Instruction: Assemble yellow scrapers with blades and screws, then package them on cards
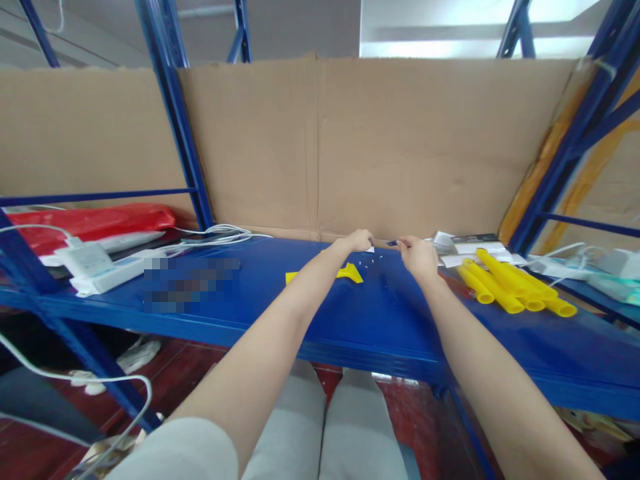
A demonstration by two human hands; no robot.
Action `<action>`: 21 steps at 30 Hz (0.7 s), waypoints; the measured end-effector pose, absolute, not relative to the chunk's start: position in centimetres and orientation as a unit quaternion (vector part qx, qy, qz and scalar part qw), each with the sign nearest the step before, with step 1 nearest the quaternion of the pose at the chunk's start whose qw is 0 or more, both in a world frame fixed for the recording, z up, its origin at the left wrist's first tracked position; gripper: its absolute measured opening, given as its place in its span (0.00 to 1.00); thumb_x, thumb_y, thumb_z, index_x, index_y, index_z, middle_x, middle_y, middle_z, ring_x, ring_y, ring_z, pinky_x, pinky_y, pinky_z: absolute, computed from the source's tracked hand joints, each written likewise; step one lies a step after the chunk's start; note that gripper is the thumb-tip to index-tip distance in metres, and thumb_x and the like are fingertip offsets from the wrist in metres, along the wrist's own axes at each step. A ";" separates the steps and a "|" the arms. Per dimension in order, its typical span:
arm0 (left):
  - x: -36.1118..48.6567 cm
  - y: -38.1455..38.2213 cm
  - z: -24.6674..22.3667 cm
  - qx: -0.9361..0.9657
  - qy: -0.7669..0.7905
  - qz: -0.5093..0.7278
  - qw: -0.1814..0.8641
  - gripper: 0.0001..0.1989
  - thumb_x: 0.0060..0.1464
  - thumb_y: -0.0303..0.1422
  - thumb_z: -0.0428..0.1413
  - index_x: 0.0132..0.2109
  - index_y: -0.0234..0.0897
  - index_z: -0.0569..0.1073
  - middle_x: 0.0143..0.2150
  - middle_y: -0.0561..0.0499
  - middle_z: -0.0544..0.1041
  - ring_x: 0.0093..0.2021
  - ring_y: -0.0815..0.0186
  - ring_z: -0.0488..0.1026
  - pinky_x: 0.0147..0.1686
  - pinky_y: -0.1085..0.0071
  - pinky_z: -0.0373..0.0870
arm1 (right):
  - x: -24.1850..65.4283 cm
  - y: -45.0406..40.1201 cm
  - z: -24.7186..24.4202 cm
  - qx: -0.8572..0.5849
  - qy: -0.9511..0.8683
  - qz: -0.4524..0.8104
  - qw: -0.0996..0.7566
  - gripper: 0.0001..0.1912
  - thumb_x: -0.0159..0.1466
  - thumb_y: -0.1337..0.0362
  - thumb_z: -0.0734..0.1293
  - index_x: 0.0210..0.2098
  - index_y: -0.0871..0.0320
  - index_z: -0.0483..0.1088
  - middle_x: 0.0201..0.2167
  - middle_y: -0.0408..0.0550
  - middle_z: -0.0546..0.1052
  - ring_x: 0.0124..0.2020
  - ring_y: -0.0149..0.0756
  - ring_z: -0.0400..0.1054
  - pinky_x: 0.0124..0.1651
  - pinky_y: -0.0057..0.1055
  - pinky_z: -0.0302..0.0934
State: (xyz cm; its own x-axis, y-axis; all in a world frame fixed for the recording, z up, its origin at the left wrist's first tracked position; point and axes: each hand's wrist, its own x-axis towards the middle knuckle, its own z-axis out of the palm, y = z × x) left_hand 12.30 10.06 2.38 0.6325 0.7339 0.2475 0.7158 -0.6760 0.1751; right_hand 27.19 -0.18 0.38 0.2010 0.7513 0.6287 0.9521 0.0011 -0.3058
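My left hand [360, 240] is at the back of the blue shelf surface, its fingers closed around something too small to make out, with a bit of white [371, 249] by the fingertips. To its right, my right hand [416, 253] pinches a small dark piece [393, 243] that points left. Several tiny light bits [364, 263] lie on the surface between and below the hands. A yellow part [351, 273] lies beneath my left forearm, partly hidden by it; more yellow shows on the forearm's other side.
Several yellow tubes [500, 287] lie at the right, before papers [473, 247]. A white power strip [117, 270], cables [220, 235] and a red bag [100, 223] are at the left. Cardboard [400, 147] stands behind, between blue posts [175, 113].
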 end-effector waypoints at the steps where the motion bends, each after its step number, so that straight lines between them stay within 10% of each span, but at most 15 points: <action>1: 11.5 9.6 2.9 0.904 0.401 0.145 0.027 0.20 0.51 0.20 0.50 0.50 0.29 0.77 0.51 0.42 0.78 0.51 0.62 0.75 0.52 0.71 0.68 | 27.2 -0.1 0.3 -0.687 -0.622 -0.142 0.348 0.16 0.66 0.62 0.60 0.46 0.54 0.78 0.42 0.53 0.81 0.44 0.46 0.75 0.44 0.35 0.67; 21: 3.9 2.5 -2.4 0.913 0.386 0.134 -0.009 0.20 0.58 0.30 0.51 0.57 0.42 0.72 0.59 0.49 0.73 0.60 0.59 0.67 0.61 0.62 0.59 | 23.8 -0.3 0.1 -0.550 -0.801 -0.070 0.225 0.13 0.62 0.65 0.65 0.44 0.51 0.79 0.45 0.45 0.80 0.47 0.40 0.75 0.49 0.30 0.65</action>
